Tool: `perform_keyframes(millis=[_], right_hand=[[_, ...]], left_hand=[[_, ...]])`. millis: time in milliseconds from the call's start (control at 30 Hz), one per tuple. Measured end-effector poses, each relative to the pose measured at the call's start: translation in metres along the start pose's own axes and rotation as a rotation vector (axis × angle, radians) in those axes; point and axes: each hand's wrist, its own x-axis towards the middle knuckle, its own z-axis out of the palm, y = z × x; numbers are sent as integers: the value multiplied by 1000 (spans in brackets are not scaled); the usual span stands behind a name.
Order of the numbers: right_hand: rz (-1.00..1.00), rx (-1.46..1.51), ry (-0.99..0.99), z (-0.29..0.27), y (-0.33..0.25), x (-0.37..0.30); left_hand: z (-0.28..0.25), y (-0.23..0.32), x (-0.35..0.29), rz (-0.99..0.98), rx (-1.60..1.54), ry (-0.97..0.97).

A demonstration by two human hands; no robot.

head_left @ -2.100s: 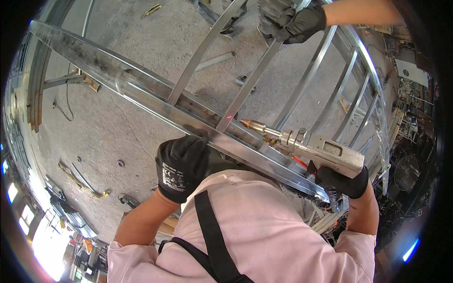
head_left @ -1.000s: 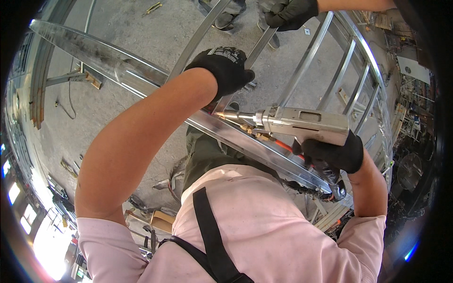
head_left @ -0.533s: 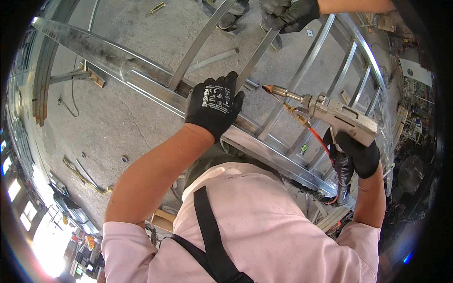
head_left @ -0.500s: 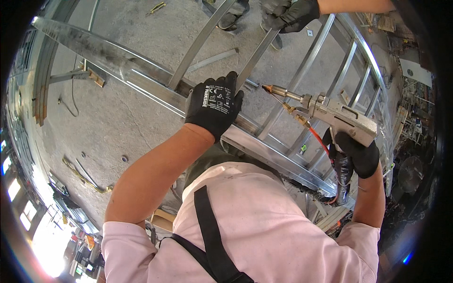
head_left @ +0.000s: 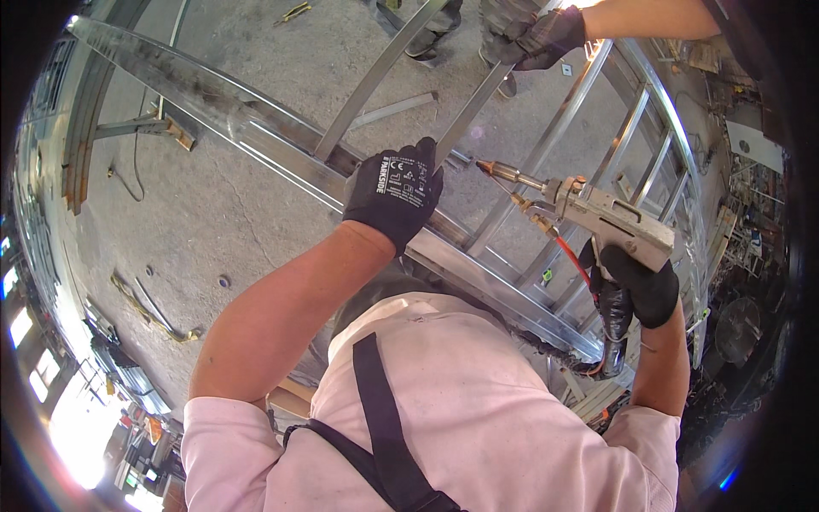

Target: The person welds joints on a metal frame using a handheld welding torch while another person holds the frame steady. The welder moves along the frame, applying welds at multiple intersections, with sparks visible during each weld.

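My left hand [head_left: 391,192], in a black work glove, closes round the near end of a flat metal bar [head_left: 474,106]. That end meets the long metal rail [head_left: 286,175] of a ladder-like frame; the joint itself is hidden behind my fingers. A co-worker's gloved hand [head_left: 546,41] holds the same bar toward its far end. In my right hand [head_left: 646,288], also black-gloved, is a grey handheld welding gun [head_left: 610,218] with a copper-coloured tip. The tip points left toward the bar and stands a little apart from it.
More crossbars [head_left: 627,132] of the frame stretch to the right. A curved bar [head_left: 375,81] rises from the rail on the left. A red hose [head_left: 573,260] runs along the gun. A loose metal strip [head_left: 394,111] and a yellowish strap [head_left: 149,316] lie on the concrete floor.
The gun in my right hand has shifted slightly left and down. My left hand, still on the bar, has moved slightly right and down. A bright glow now shows beside the co-worker's hand.
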Motion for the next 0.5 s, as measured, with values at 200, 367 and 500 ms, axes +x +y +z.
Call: perform_keyframes(millis=[200, 367, 500], right_hand=[[-37, -14, -6, 2, -1, 2], [-33, -25, -8, 2, -3, 0], [-35, -14, -23, 2, -4, -1]], left_hand=[[2, -2, -1, 12, -22, 20], [5, -2, -1, 16, -16, 43], [5, -2, -1, 24, -9, 60]])
